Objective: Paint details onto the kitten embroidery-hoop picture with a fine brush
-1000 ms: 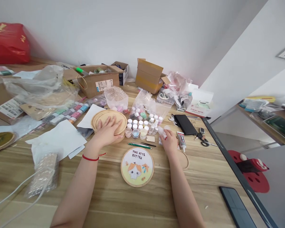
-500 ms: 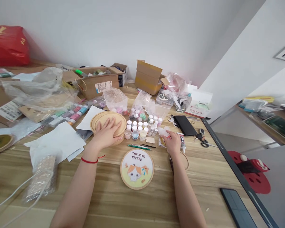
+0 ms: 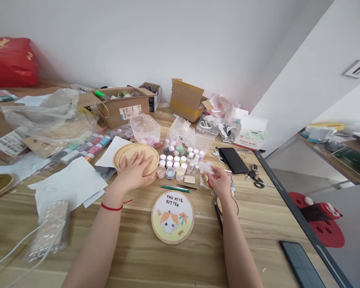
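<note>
My left hand (image 3: 135, 168) lies spread on a stack of round wooden discs (image 3: 119, 157), a red cord round its wrist. To the right, my right hand (image 3: 220, 181) pinches a whitish, fluffy wad (image 3: 206, 166); whether it is cotton or thin plastic I cannot tell. Under that hand lie a printed card (image 3: 203, 181) and a tube (image 3: 232, 187), partly hidden. Between my forearms rests a round hoop picture (image 3: 173, 217) of a cat, lettered "THE KIT& KITTEN". Small white-capped jars (image 3: 176, 162) stand in rows between my hands.
Green and black pencils (image 3: 177, 189) lie above the hoop picture. A black wallet-like case (image 3: 233, 160), scissors (image 3: 259, 184) and a phone (image 3: 302, 264) lie at right. Cardboard boxes (image 3: 186, 100) line the wall. White paper (image 3: 69, 188) and a bubble-wrapped bundle (image 3: 49, 228) lie at left.
My right hand has shifted slightly, still at the whitish wad. My left hand stays on the wooden discs. The whole view has tilted a little.
</note>
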Tool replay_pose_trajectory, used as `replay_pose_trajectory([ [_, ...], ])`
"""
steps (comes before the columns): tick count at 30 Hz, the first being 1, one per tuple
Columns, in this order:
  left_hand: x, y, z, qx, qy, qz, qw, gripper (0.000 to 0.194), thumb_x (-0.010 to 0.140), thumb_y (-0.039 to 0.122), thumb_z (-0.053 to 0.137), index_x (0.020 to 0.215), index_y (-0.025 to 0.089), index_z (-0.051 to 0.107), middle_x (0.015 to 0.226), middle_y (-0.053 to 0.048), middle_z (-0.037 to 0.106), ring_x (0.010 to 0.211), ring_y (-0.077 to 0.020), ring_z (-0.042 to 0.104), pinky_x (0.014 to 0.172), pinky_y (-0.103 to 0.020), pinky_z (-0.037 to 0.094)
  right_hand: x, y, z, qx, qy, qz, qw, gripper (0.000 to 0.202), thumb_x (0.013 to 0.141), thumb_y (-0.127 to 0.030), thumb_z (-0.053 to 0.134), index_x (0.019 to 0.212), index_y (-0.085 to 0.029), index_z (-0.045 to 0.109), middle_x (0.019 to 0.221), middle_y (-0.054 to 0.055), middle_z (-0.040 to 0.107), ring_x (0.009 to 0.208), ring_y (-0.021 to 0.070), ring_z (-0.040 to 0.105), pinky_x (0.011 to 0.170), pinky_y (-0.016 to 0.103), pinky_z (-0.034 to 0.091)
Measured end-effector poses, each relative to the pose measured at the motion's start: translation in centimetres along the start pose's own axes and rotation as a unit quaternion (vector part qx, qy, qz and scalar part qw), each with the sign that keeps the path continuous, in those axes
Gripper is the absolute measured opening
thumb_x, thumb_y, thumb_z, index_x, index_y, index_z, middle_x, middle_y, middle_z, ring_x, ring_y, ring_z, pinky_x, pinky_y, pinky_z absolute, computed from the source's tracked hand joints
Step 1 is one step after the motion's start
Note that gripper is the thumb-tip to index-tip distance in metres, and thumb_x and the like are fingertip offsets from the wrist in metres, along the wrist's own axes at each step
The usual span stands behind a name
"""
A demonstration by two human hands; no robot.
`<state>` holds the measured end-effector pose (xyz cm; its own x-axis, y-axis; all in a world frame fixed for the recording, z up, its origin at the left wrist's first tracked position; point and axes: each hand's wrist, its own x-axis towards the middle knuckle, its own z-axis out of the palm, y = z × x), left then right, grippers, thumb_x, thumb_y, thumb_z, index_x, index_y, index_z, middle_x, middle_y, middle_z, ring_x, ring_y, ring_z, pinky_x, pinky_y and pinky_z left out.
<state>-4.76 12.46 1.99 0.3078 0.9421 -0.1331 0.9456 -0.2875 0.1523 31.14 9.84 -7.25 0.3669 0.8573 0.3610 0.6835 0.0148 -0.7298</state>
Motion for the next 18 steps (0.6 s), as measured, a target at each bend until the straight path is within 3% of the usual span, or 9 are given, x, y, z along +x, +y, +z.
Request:
replay_pose_trajectory([
  [5,0.1,-0.2,0.3,-0.009,0.015,0.007,1.000,0.074,0.089,0.050,0.052,0.155,0.029,0.025,0.164,-0.010,0.011,0.151,-0.0339,0.005,0.115,-0.062,0.004,0.0,-0.4,-0.1,0.018,-0.015,-0.010,1.000,0.049,0.075,-0.048,0.067,0.111,-0.015,0.072,0.114,0.016,0.071,0.073,0.0214,0.068,0.078,0.039,0.055],
  [11,-0.1,-0.3,0.3,-0.048,0.025,0.014,0.998,0.077,0.086,0.052,0.058,0.153,0.030,0.029,0.164,-0.012,0.012,0.151,-0.0359,0.003,0.115,-0.063,0.004,0.2,-1.0,-0.9,0.057,-0.013,0.013,0.998,0.049,0.071,-0.050,0.071,0.108,-0.017,0.074,0.114,0.015,0.071,0.087,0.0252,0.070,0.080,0.041,0.058],
  [15,0.1,-0.1,0.4,-0.088,0.088,0.056,0.991,0.077,0.085,0.052,0.062,0.152,0.028,0.032,0.163,-0.012,0.017,0.150,-0.0388,0.008,0.116,-0.064,0.006,0.5,-2.0,-2.9,0.090,0.012,0.044,0.995,0.054,0.071,-0.053,0.071,0.110,-0.014,0.072,0.114,0.017,0.070,0.093,0.0272,0.070,0.079,0.042,0.060],
  [18,-0.2,1.2,-0.4,-0.132,0.150,0.107,0.974,0.073,0.086,0.050,0.062,0.150,0.028,0.034,0.159,-0.011,0.029,0.147,-0.0381,0.022,0.118,-0.061,0.013,0.3,-4.2,-4.7,0.129,0.011,0.047,0.990,0.055,0.072,-0.053,0.073,0.113,-0.017,0.071,0.116,0.015,0.071,0.093,0.0262,0.071,0.081,0.042,0.060],
])
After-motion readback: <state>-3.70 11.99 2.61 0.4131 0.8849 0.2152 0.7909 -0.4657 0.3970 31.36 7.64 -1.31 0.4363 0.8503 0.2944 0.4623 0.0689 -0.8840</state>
